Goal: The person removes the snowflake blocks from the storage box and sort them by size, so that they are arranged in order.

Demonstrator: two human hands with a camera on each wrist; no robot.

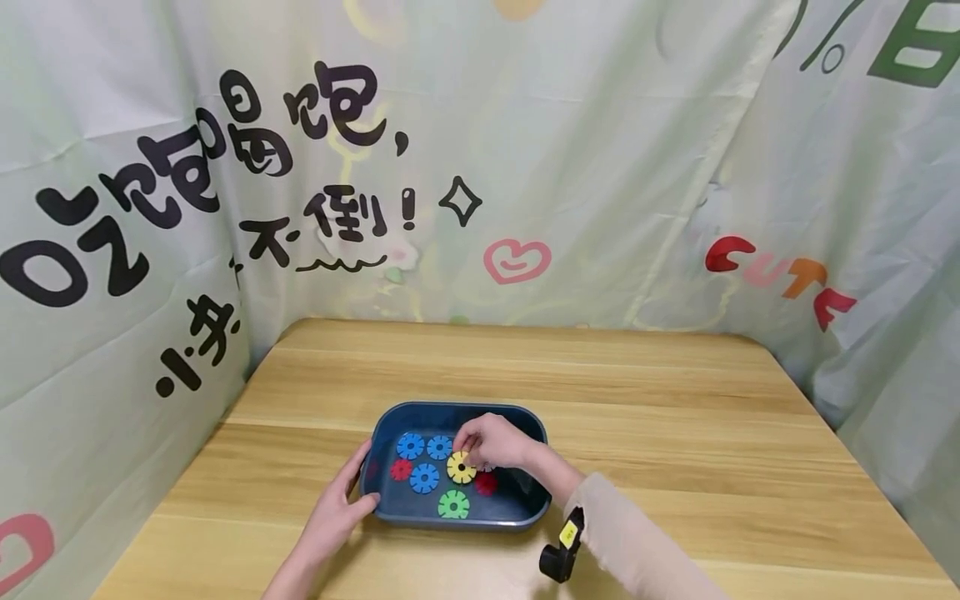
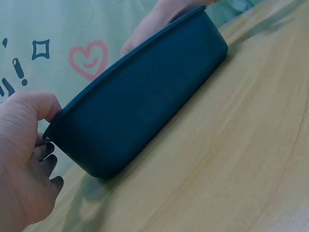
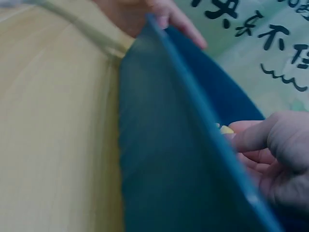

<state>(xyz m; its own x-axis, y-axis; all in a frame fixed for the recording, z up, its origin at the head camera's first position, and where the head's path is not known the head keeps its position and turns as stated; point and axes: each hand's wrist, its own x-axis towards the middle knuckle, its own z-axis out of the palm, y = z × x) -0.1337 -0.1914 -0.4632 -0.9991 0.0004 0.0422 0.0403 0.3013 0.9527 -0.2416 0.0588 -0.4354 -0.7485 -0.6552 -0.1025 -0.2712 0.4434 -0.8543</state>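
A dark blue plastic basin [image 1: 495, 525] stands on the table, with its outer wall filling much of the left wrist view. My left hand [image 1: 341, 504] grips its left end, the thumb over the rim and the other fingers curled against the outside. Inside the basin, my right hand [image 1: 495, 442] pinches a yellow notched disc [image 1: 452, 472]. Around it lie blue notched discs [image 1: 424, 487], a small red one [image 1: 401, 470], a green one [image 1: 444, 505] and another red one [image 1: 486, 485], partly covered. In the right wrist view only a sliver of yellow [image 3: 226, 129] shows at the fingertips.
The wooden table [image 1: 660, 400] reaches back to a printed curtain [image 1: 600, 183] that hangs behind it and along both sides. A black camera [image 1: 558, 554] is strapped to the right wrist, beside the light sleeve [image 1: 637, 533].
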